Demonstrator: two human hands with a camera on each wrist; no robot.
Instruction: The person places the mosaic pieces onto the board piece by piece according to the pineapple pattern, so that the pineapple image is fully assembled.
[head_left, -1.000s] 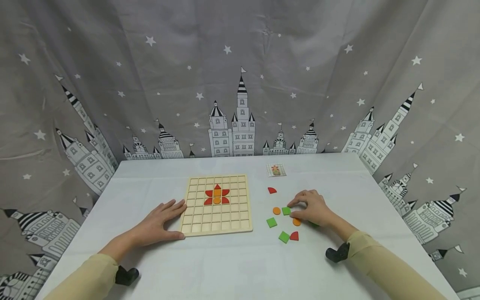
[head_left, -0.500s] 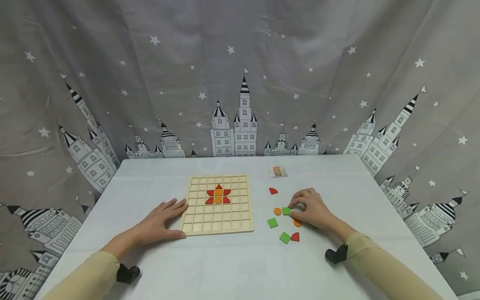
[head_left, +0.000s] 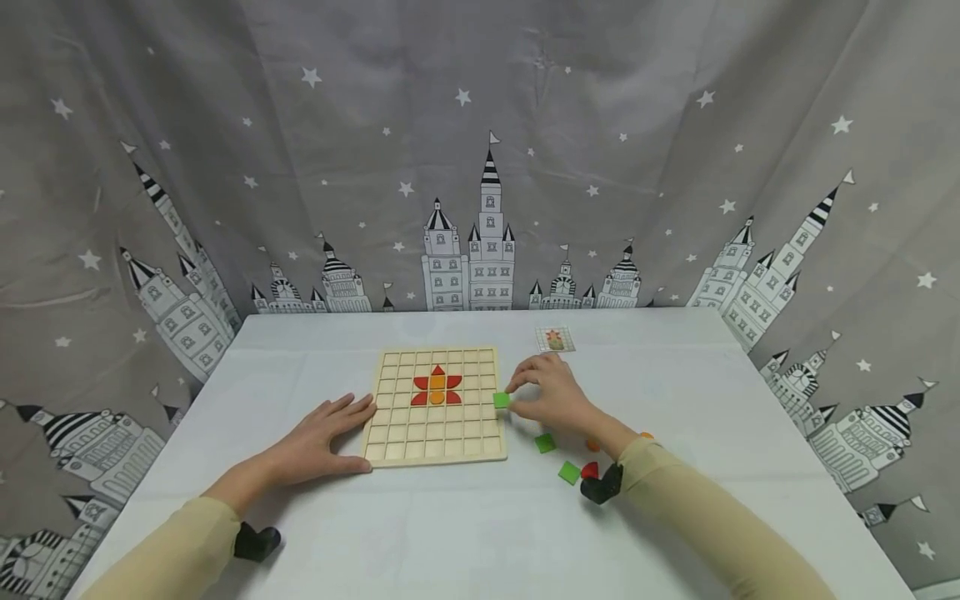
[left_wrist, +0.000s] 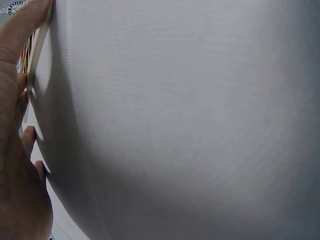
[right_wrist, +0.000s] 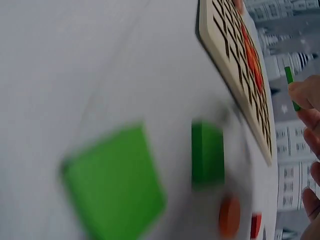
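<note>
My right hand (head_left: pixel 557 396) pinches a green square tile (head_left: pixel 501 401) between thumb and fingertips, over the right edge of the wooden grid board (head_left: pixel 397 433). In the right wrist view that tile (right_wrist: pixel 288 75) is edge-on and raised above the board. My left hand (head_left: pixel 318 446) rests with spread fingers at the board's left edge; in the left wrist view its thumb (left_wrist: pixel 22 25) lies along that edge. Set in the grid are a red triangle (head_left: pixel 438 370), an orange square (head_left: pixel 437 382), an orange circle (head_left: pixel 437 398) and several red quarter-circles (head_left: pixel 453 382).
Right of the board lie loose green square tiles (head_left: pixel 545 443) (head_left: pixel 569 472), a red quarter-circle (head_left: pixel 590 470) and orange circles (head_left: pixel 593 445), partly hidden by my right arm. Behind my right hand is a small picture card (head_left: pixel 555 338). A grey curtain (head_left: pixel 645 150) hangs behind the white table (head_left: pixel 420 533).
My right hand has picked up the green square tile from among the loose pieces and carried it left to the board's right edge. The left hand stays in place.
</note>
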